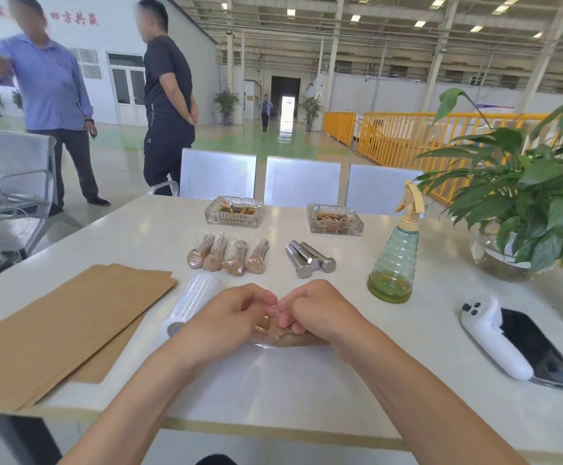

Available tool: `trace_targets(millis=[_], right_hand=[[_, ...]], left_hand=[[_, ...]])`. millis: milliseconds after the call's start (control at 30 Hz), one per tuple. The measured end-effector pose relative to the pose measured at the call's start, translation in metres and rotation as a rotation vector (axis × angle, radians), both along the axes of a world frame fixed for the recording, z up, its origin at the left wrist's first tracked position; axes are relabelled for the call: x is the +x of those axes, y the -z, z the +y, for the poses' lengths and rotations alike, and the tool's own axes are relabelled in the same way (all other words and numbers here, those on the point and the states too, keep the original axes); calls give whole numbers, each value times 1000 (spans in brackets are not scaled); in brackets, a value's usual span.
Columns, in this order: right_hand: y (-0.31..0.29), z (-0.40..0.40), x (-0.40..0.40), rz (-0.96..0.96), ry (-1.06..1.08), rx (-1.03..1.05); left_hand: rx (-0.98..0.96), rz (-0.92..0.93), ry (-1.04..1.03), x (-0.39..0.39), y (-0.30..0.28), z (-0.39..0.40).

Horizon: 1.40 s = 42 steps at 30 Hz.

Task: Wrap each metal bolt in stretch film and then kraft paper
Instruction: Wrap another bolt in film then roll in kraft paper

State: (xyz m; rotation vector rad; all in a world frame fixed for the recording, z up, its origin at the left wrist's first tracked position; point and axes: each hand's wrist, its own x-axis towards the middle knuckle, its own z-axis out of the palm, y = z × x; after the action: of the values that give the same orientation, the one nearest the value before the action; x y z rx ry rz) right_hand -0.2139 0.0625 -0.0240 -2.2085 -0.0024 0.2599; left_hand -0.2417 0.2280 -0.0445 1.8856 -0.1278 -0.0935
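My left hand [236,315] and my right hand [320,312] meet over a bolt wrapped in brown kraft paper [293,337], with clear stretch film [266,347] around and under it. Both hands have fingers curled on the bundle. A roll of stretch film [191,303] lies just left of my left hand. Kraft paper sheets [62,327] lie stacked at the left. Several wrapped bolts [228,255] lie in a row farther back. Three bare metal bolts [310,258] lie to their right.
Two glass ashtrays [233,211] [335,219] stand at the table's far edge. A green spray bottle [394,260] and a potted plant [521,209] are at the right. A white controller [489,333] and a phone [538,350] lie at right. Two people stand beyond the table at left.
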Motion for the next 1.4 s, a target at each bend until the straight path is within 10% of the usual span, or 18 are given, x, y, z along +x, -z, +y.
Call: trace_targets(millis=[400,633,1400], right_hand=[[14,-6,2,-149,-53,-31],[27,-23,-10,-549,-173,-335],[50,-25,-21,-683,-181,-395]], left_hand=[[233,-170,-153,1,11,-13],[245,-125,-184,3,10,-13],[130,-136,-258,3,14,-12]])
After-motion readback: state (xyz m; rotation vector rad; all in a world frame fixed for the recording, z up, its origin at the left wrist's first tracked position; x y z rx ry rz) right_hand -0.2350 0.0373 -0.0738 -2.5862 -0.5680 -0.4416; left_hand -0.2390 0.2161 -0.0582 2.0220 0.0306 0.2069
